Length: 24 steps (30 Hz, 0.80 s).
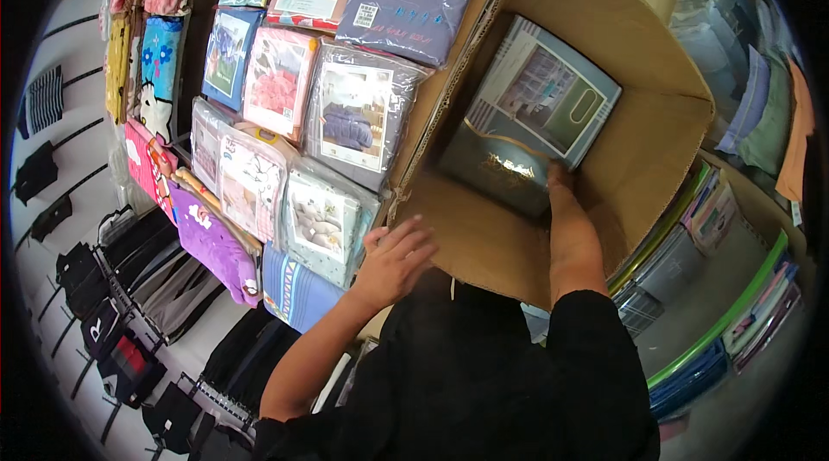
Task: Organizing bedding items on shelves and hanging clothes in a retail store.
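An open cardboard box (654,118) stands in front of me, and a packaged bedding set (492,114) with a picture label lies inside it. My right hand (562,177) reaches into the box and touches the near edge of the package; its fingers are partly hidden, so a grip cannot be told. Outside the box, at its near left corner, my left hand (400,260) is raised with fingers apart and nothing in it. Just left of that hand is a light green bedding pack (322,218) in clear plastic.
Rows of plastic-wrapped bedding packs (356,114) fill the display left of the box. Folded plush blankets (210,244) lie beyond them. Clothes hang on wall racks at far left. On the right are a green-edged bin (725,315) with packages and several hanging garments (767,118).
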Tool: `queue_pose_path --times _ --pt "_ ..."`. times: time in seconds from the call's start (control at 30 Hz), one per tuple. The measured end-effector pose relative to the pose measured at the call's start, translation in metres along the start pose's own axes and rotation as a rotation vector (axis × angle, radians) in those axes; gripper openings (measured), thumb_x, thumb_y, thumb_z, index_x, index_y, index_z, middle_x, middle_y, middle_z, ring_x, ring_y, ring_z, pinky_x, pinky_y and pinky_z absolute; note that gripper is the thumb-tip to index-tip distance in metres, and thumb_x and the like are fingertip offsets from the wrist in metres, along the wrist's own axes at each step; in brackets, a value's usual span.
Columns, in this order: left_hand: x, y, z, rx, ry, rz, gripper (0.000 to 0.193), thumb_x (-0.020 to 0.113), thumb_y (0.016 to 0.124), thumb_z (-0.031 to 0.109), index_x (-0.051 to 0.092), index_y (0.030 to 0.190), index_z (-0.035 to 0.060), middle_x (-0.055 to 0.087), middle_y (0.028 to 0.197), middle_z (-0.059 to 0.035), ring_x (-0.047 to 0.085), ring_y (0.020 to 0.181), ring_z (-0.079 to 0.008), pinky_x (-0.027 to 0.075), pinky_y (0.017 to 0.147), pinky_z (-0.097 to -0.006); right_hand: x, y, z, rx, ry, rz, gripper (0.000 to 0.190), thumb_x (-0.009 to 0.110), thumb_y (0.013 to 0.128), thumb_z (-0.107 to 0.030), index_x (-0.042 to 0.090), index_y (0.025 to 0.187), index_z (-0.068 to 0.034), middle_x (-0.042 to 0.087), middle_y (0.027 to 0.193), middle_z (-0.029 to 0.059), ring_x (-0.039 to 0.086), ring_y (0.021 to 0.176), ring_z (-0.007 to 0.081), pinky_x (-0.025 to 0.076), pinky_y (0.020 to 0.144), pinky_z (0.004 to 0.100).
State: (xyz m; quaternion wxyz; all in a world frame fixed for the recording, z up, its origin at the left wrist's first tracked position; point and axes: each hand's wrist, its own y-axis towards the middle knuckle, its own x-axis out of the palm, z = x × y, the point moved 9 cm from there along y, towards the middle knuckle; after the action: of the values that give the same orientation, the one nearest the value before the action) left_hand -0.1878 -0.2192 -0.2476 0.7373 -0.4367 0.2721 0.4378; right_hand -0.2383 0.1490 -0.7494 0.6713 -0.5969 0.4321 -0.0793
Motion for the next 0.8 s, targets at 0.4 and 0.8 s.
queue_pose_path --times 0.4,0.8 --pt "0.000 -0.003 0.009 0.111 -0.086 0.045 0.032 0.074 0.089 0.023 0.068 0.121 0.0207 0.062 0.130 0.0016 0.045 0.141 -0.0222 0.029 0.108 -0.0482 -0.073 -0.135 -0.039 0.295 0.544 0.299 0.072 0.073 0.079 -0.046 0.065 0.128 0.005 0.063 0.136 0.0249 0.060 0.124 0.0355 0.045 0.105 0.0419" --pt "-0.014 -0.017 0.019 0.180 -0.046 0.118 0.029 0.073 0.089 0.026 0.070 0.117 0.0198 0.063 0.129 0.0004 0.045 0.141 -0.0231 0.028 0.109 -0.0496 -0.141 -0.361 -0.173 -0.569 0.380 0.435 0.088 0.070 0.086 -0.055 0.040 0.145 0.004 0.042 0.145 0.0269 0.042 0.136 0.0428 0.036 0.113 0.0509"
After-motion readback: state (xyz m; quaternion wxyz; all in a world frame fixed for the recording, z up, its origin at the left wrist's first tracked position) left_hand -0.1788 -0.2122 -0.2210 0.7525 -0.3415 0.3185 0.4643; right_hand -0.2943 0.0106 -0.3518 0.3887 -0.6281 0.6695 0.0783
